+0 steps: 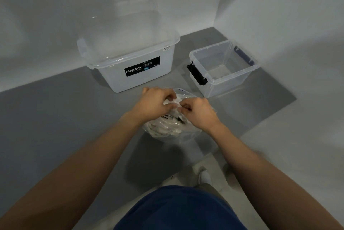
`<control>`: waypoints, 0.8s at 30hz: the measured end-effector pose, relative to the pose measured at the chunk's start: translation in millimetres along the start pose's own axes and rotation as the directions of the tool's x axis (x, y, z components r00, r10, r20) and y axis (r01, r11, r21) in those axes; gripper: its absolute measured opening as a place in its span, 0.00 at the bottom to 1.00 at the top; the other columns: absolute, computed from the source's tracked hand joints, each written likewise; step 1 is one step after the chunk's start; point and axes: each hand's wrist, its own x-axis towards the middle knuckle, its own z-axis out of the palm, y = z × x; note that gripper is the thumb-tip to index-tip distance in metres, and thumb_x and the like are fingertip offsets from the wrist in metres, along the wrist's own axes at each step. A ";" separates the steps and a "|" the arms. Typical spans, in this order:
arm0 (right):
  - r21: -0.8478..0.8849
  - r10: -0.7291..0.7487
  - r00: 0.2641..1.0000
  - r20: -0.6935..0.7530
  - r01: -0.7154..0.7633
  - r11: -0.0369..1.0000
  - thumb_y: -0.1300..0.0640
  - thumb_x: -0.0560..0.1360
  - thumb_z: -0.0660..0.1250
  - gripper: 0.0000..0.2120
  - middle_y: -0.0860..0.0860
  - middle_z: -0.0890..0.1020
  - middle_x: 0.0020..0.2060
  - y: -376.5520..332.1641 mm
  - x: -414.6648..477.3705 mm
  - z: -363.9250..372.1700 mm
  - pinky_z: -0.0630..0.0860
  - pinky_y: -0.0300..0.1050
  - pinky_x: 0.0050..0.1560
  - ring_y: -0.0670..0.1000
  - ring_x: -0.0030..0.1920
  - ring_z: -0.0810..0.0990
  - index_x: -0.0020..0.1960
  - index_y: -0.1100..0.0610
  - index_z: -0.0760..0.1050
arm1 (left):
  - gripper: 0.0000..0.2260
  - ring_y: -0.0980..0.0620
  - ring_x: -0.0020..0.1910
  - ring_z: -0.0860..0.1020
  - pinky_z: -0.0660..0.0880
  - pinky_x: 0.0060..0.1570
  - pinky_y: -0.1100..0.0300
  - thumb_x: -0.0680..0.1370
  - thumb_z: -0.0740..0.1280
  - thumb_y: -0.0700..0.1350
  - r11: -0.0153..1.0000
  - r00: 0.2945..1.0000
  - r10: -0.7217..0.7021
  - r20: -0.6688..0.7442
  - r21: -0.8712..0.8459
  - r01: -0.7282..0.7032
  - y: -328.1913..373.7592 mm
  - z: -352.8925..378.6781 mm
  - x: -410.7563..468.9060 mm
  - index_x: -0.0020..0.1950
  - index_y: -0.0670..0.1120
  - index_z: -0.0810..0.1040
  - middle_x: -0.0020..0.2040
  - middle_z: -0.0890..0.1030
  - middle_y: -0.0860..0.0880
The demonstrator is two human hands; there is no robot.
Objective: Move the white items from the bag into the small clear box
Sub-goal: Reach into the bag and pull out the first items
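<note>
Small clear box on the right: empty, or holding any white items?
Empty. The small clear box has no lid on, and its bare floor shows; the white items lie in the bag.

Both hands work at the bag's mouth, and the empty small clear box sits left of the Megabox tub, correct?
No. The head view shows the small clear box to the right of the Megabox tub, not left. The rest holds: left hand and right hand pinch at the mouth of the bag, and the box is empty.
</note>
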 end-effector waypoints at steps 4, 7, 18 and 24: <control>0.227 0.040 0.999 0.029 -0.045 0.973 0.52 0.77 0.73 0.05 0.50 0.83 0.32 2.2 -2.5 -11.0 0.78 0.45 0.39 0.51 0.36 0.82 0.44 0.51 0.84 | 0.18 0.58 0.54 0.81 0.76 0.61 0.55 0.75 0.75 0.52 0.961 0.997 -0.036 0.070 -0.272 0.053 -6.0 -5.4 -5.1 0.64 0.52 0.81 0.56 0.85 0.55; 0.354 0.042 0.998 0.045 -0.055 0.934 0.53 0.76 0.75 0.03 0.42 0.84 0.32 -0.1 -4.3 -14.5 0.73 0.30 0.36 0.40 0.35 0.82 0.50 0.50 0.85 | 0.13 0.57 0.49 0.82 0.79 0.56 0.56 0.75 0.76 0.49 0.939 0.995 -0.056 0.085 -0.335 0.081 -3.9 -6.2 -8.7 0.59 0.50 0.83 0.50 0.86 0.54; 0.322 -0.071 0.997 -0.021 0.074 0.944 0.54 0.79 0.71 0.04 0.43 0.85 0.37 -16.7 0.7 -35.0 0.79 0.36 0.44 0.41 0.39 0.85 0.52 0.51 0.84 | 0.05 0.53 0.41 0.83 0.79 0.50 0.50 0.79 0.71 0.51 0.947 0.995 -0.059 0.076 -0.310 0.080 -10.0 -11.4 -9.9 0.50 0.53 0.86 0.39 0.85 0.54; 0.361 -0.036 0.992 -0.123 0.078 0.929 0.56 0.79 0.71 0.04 0.46 0.87 0.42 -18.3 6.6 -55.5 0.83 0.47 0.52 0.44 0.41 0.86 0.53 0.52 0.84 | 0.06 0.51 0.37 0.81 0.75 0.41 0.53 0.80 0.71 0.48 0.904 0.991 -0.134 -0.006 -0.410 0.120 -5.7 -24.8 -18.3 0.50 0.49 0.87 0.38 0.84 0.49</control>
